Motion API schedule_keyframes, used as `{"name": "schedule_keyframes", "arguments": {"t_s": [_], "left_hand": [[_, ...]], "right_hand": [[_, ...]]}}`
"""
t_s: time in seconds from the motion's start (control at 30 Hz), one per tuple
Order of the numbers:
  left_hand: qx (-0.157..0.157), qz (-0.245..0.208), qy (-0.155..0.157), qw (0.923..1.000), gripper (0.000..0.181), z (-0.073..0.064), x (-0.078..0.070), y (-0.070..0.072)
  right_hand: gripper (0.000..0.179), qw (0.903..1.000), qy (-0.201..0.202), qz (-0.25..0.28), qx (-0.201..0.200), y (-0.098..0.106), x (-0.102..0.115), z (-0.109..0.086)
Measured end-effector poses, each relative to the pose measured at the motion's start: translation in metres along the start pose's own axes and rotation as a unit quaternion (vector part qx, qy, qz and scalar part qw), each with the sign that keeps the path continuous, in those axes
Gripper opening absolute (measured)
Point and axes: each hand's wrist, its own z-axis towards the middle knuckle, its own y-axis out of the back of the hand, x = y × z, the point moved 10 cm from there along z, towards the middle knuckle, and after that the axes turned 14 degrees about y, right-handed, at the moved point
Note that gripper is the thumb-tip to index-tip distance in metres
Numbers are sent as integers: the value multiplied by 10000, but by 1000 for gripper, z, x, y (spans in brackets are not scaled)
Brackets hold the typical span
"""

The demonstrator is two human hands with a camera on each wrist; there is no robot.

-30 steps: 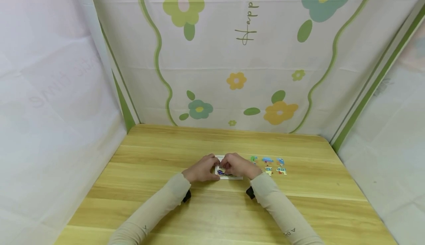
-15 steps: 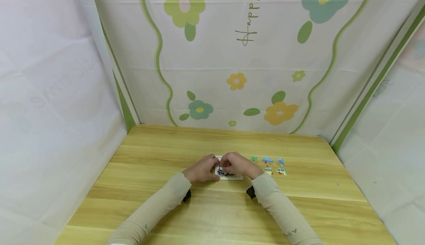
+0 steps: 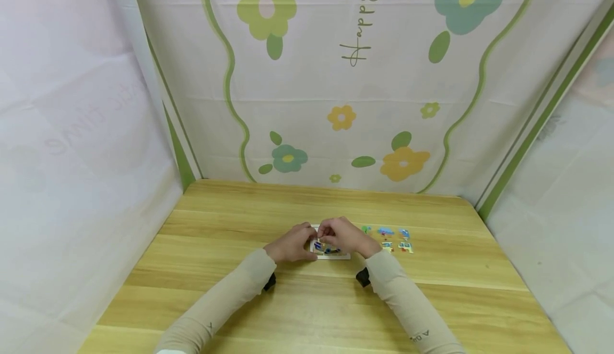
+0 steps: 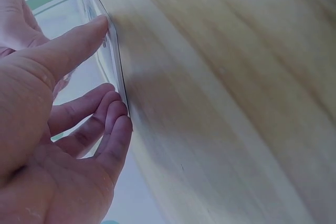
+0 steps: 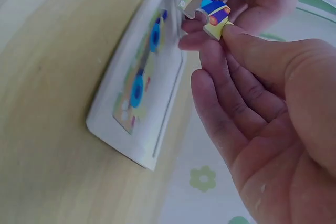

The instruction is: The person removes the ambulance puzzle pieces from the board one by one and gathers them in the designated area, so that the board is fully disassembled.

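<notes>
A white puzzle tray (image 3: 331,257) lies flat on the wooden table. Along its near side a strip of picture with blue wheels (image 5: 137,90) shows inside the rim. My left hand (image 3: 293,243) rests at the tray's left end, its thumb straight at the near corner and its loosely bent fingertips touching the edge. Over the tray, my right hand (image 3: 346,235) pinches a jigsaw piece (image 5: 214,7) between thumb and fingers. That piece is yellow and beige with a blue and purple shape, held tilted and raised off the tray. In the head view my right hand covers the tray's far part.
Several loose jigsaw pieces (image 3: 405,247) lie on the table (image 3: 307,311) just right of the tray, partly behind my right wrist. A white cloth with printed flowers (image 3: 341,117) hangs behind the table's far edge, and cloth walls stand on both sides.
My right hand has risen slightly away from the tray with the jigsaw piece, uncovering more of the near strip. My left hand has stayed at the tray's edge.
</notes>
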Motion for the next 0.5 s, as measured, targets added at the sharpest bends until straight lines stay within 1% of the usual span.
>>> {"name": "schedule_keyframes", "arguments": {"t_s": [0.1, 0.27, 0.4, 0.5], "left_hand": [[8, 5, 29, 10000, 42, 0, 0, 0], [-79, 127, 54, 9999, 45, 0, 1, 1], [-104, 156, 79, 9998, 45, -1, 1, 2], [-18, 30, 115, 9999, 47, -3, 0, 1]], "right_hand": [[5, 10000, -47, -14, 4, 5, 0, -4], [5, 9996, -216, 154, 76, 11, -5, -18], [6, 9993, -330, 166, 17, 19, -14, -34], [7, 9993, -360, 58, -61, 28, -22, -51]]}}
